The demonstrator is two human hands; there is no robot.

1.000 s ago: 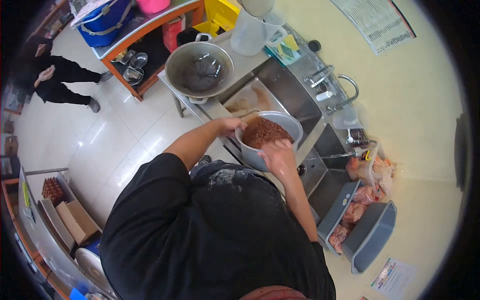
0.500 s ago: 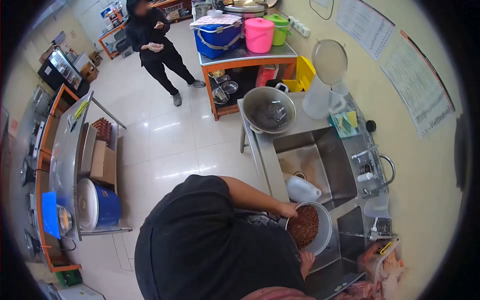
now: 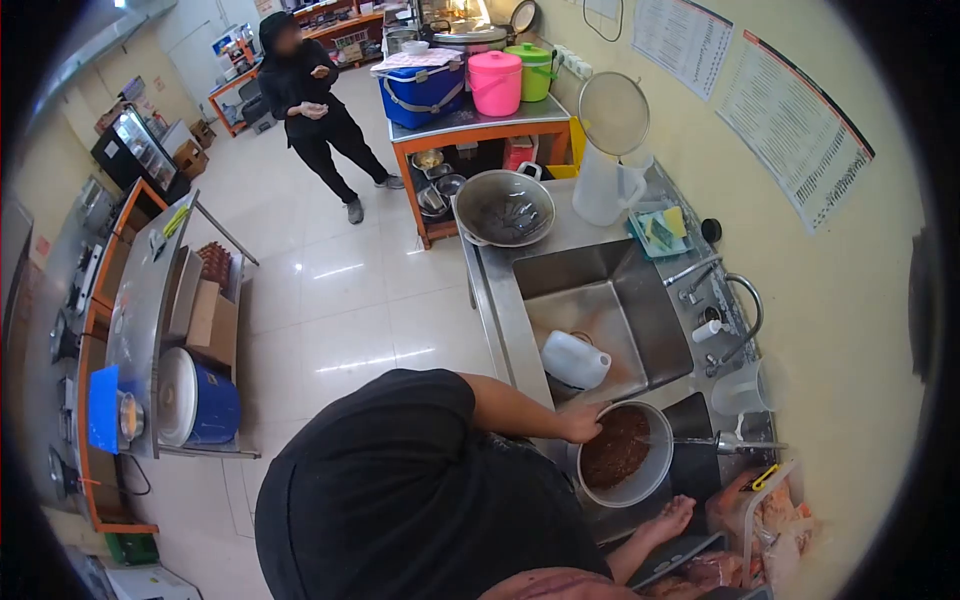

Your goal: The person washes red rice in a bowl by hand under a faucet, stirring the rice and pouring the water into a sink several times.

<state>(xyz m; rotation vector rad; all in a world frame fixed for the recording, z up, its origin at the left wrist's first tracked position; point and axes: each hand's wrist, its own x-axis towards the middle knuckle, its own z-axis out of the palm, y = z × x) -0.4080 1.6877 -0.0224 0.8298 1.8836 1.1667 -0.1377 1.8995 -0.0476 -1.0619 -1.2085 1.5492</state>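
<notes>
A round metal pot point(image 3: 655, 478) with small reddish-brown grains or beans point(image 3: 612, 455) in it sits at the smaller sink basin point(image 3: 692, 455). My left hand point(image 3: 580, 422) grips its rim on the near left side, thumb over the edge. The end of a faucet point(image 3: 728, 442) reaches over the pot, and a thin stream seems to fall inside. My right hand point(image 3: 668, 522) is off the pot, palm turned up, fingers loosely apart and holding nothing. It is close to a clear container of raw meat point(image 3: 780, 520).
A white plastic jug point(image 3: 577, 360) lies in the larger sink point(image 3: 640, 300). Beyond it stand a wok point(image 3: 504, 208), a clear pitcher point(image 3: 603, 190) and a strainer point(image 3: 614, 113). A co-worker point(image 3: 320, 115) stands across the floor. A steel table point(image 3: 150, 290) is at left.
My right hand has come off the pot's rim and turned palm up. The pot is now under the faucet end, and its contents look darker and wetter. My left hand keeps its grip.
</notes>
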